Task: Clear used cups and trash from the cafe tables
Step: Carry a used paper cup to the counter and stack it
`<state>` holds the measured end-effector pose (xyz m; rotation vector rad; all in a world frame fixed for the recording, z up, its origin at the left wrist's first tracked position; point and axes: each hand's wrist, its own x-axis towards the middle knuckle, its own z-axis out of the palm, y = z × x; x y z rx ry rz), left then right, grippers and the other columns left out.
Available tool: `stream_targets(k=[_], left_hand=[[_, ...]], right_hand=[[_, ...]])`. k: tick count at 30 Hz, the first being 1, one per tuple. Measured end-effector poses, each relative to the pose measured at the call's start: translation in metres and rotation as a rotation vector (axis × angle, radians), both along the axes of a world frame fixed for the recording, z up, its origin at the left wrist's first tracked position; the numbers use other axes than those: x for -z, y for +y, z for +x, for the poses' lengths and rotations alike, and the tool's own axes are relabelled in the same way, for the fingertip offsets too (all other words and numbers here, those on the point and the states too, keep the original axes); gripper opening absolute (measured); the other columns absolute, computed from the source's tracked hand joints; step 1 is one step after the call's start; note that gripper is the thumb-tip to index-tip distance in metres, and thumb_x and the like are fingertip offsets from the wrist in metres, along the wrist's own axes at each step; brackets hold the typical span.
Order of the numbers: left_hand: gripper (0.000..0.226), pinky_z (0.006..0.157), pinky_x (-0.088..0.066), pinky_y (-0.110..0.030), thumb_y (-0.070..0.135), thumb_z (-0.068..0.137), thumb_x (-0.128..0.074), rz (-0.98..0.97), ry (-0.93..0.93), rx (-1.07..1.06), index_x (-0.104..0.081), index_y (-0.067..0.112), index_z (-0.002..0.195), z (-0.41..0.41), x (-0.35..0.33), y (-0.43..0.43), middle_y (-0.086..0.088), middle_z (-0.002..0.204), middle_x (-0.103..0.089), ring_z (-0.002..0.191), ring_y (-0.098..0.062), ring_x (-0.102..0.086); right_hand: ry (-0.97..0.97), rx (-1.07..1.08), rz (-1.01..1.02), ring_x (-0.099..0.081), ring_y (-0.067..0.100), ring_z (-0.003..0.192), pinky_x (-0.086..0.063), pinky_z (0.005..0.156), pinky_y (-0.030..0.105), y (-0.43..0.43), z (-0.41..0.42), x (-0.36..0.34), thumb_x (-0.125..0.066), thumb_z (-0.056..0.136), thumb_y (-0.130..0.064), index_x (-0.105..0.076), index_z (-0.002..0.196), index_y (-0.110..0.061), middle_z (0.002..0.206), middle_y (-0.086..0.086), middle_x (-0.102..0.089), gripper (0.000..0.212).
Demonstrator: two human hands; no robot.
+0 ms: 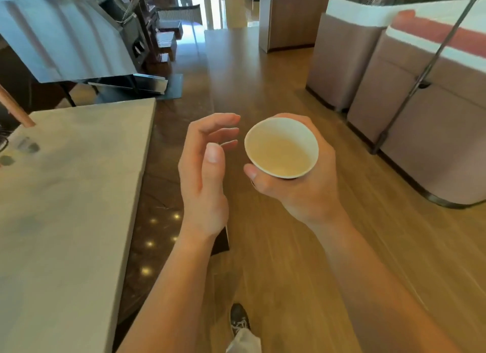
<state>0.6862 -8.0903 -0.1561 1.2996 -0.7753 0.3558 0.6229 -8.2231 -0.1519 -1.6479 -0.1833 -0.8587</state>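
My right hand (302, 184) grips a white paper cup (281, 147) from below and behind, held upright over the wooden floor; its inside looks pale and stained. My left hand (207, 168) hovers just left of the cup with fingers loosely curved and holds nothing. It does not touch the cup.
A pale stone-topped table (68, 194) fills the left side, with a dark glossy strip along its right edge. Pink-brown upholstered booths (434, 147) and a slanted metal pole (410, 89) stand at the right. Wooden floor (263, 89) runs ahead between them. My shoe (238, 317) shows below.
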Motion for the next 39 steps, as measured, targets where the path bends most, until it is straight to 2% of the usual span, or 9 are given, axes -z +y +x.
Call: stream_targets(k=[5, 9, 13, 21, 24, 28, 33, 39], left_hand=[[0.065, 0.096, -0.055, -0.053, 0.073, 0.098, -0.041, -0.068, -0.002, 0.018, -0.056, 0.016, 0.126, 0.087, 0.010, -0.048, -0.017, 0.128, -0.062, 0.117, -0.038, -0.064], [0.067, 0.094, -0.053, -0.042, 0.076, 0.096, -0.040, -0.091, 0.002, 0.056, -0.055, 0.017, 0.125, 0.163, -0.008, -0.085, -0.015, 0.127, -0.062, 0.116, -0.034, -0.064], [0.065, 0.096, -0.052, -0.042, 0.076, 0.096, -0.040, -0.095, -0.007, 0.109, -0.056, 0.021, 0.125, 0.233, -0.024, -0.124, -0.010, 0.128, -0.063, 0.116, -0.030, -0.064], [0.060, 0.094, -0.054, -0.039, 0.070, 0.100, -0.038, -0.041, -0.002, 0.194, -0.055, 0.018, 0.126, 0.342, -0.004, -0.222, -0.012, 0.127, -0.063, 0.115, -0.030, -0.065], [0.065, 0.094, -0.053, -0.038, 0.072, 0.099, -0.040, -0.035, 0.010, 0.199, -0.055, 0.015, 0.125, 0.388, 0.005, -0.262, -0.014, 0.126, -0.063, 0.115, -0.030, -0.064], [0.062, 0.094, -0.053, -0.044, 0.073, 0.098, -0.041, -0.008, 0.001, 0.177, -0.057, 0.019, 0.124, 0.458, 0.008, -0.332, -0.013, 0.126, -0.063, 0.115, -0.034, -0.064], [0.062, 0.094, -0.053, -0.045, 0.074, 0.098, -0.041, -0.019, -0.042, 0.138, -0.057, 0.019, 0.123, 0.552, -0.018, -0.434, -0.012, 0.127, -0.063, 0.115, -0.035, -0.064], [0.058, 0.094, -0.052, -0.045, 0.073, 0.097, -0.042, -0.011, -0.018, 0.119, -0.058, 0.023, 0.122, 0.643, -0.028, -0.511, -0.010, 0.125, -0.063, 0.114, -0.038, -0.064]], right_hand=[[0.020, 0.024, -0.072, -0.065, 0.008, 0.112, -0.055, 0.082, 0.016, -0.048, 0.082, 0.002, -0.092, 0.070, -0.020, -0.057, 0.122, -0.015, 0.116, -0.010, -0.064, 0.063], [0.024, 0.061, -0.114, -0.065, 0.008, 0.111, -0.055, 0.082, 0.016, -0.083, 0.155, -0.017, -0.092, 0.069, -0.020, -0.057, 0.123, -0.014, 0.116, -0.007, -0.065, 0.064], [-0.010, 0.114, -0.110, -0.066, 0.013, 0.111, -0.055, 0.083, 0.019, -0.120, 0.214, -0.030, -0.088, 0.070, -0.033, -0.057, 0.124, -0.015, 0.116, -0.007, -0.067, 0.065], [0.029, 0.185, -0.106, -0.067, 0.003, 0.107, -0.054, 0.082, 0.015, -0.205, 0.317, -0.019, -0.085, 0.070, -0.034, -0.055, 0.120, -0.024, 0.113, -0.015, -0.066, 0.059], [0.014, 0.173, -0.074, -0.067, 0.008, 0.107, -0.055, 0.084, 0.019, -0.249, 0.363, -0.007, -0.086, 0.070, -0.033, -0.057, 0.121, -0.018, 0.113, -0.009, -0.067, 0.061], [0.004, 0.155, -0.051, -0.067, 0.007, 0.106, -0.053, 0.083, 0.017, -0.322, 0.431, 0.002, -0.086, 0.069, -0.032, -0.058, 0.121, -0.013, 0.113, -0.011, -0.066, 0.063], [-0.014, 0.156, -0.045, -0.066, 0.004, 0.107, -0.053, 0.082, 0.015, -0.426, 0.524, -0.015, -0.086, 0.068, -0.035, -0.058, 0.123, -0.013, 0.113, -0.013, -0.065, 0.066], [-0.012, 0.118, -0.013, -0.067, 0.012, 0.107, -0.054, 0.082, 0.018, -0.513, 0.625, -0.025, -0.087, 0.068, -0.033, -0.058, 0.124, -0.010, 0.113, -0.006, -0.067, 0.067]])
